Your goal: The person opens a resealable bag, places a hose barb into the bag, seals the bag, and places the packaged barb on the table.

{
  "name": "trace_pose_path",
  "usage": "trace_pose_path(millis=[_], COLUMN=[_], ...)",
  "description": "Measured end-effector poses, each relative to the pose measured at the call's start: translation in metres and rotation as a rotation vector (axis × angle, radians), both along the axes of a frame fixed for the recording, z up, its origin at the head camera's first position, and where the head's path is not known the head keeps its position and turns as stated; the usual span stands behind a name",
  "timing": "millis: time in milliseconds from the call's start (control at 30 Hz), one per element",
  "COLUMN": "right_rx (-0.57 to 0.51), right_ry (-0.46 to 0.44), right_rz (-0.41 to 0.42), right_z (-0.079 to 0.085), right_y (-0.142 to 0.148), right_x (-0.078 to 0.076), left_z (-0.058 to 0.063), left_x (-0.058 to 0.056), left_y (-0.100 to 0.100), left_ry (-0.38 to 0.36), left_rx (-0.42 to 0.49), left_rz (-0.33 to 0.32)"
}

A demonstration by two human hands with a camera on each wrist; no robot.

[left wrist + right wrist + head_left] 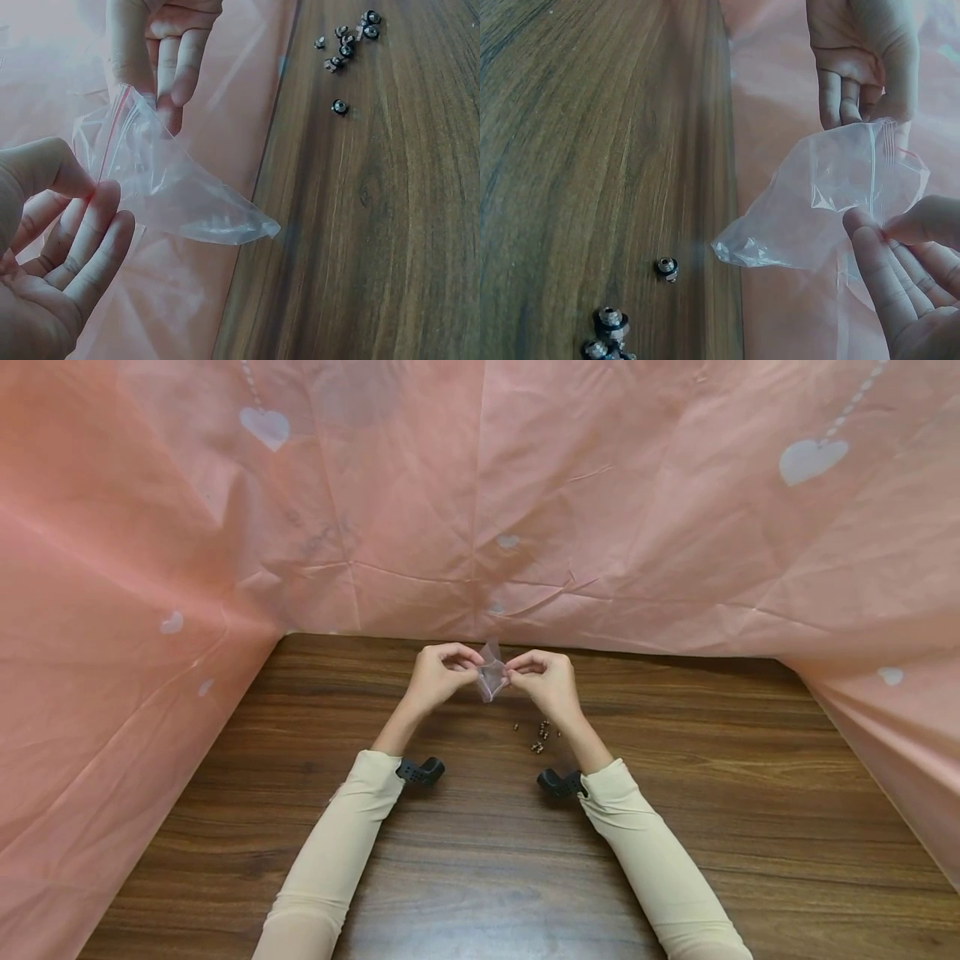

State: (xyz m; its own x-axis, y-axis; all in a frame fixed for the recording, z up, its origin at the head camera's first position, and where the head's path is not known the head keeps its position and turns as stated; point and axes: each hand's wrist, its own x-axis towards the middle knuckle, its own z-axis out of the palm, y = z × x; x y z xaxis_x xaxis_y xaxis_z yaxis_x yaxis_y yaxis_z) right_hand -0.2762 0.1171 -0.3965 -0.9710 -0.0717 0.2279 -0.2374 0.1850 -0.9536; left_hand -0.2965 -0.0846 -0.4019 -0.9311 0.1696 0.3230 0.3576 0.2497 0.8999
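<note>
Between the two hands hangs a clear zip bag (491,677) with a red line along its seal, its mouth spread apart. My left hand (442,675) pinches one side of the mouth between thumb and fingers. On the opposite side, my right hand (546,681) pinches the other edge. In the left wrist view the bag (180,187) tapers to a corner and shows nothing inside. Several small metal pieces with dark rings (345,49) lie loose on the table; one ringed piece (666,268) sits apart from the others in the right wrist view.
The dark wood table (465,843) ends just beyond the hands at a pink cloth (405,527) with white hearts, which also rises at both sides. A black wrist mount (422,771) sticks out from the left sleeve, another mount (560,782) from the right.
</note>
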Motion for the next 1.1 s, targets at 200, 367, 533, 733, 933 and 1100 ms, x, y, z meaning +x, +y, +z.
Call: trace_pose_path(millis=[200,367,533,733,933,1100], right_rx=[-0.014,-0.013,-0.004,0.006,0.008,0.021], right_ry=[-0.017,-0.020,-0.020,-0.014,-0.008,0.006], right_rz=[0.009,0.016,0.020,0.021,0.019,0.006], right_z=[0.001,0.002,0.004,0.004,0.006,0.007], right_y=[0.001,0.003,0.006,0.007,0.007,0.006], right_x=[-0.001,-0.002,-0.002,-0.002,-0.002,-0.001], left_z=[0.001,0.003,0.004,0.007,0.008,0.008], left_x=[0.000,0.000,0.000,0.000,0.000,0.000], left_y=[-0.003,-0.006,-0.009,-0.010,-0.011,-0.012], left_ry=[0.000,0.010,0.023,0.028,0.040,0.052], left_rx=[-0.014,-0.029,-0.038,-0.060,-0.066,-0.068], left_rz=[0.009,0.009,0.007,0.009,0.015,0.019])
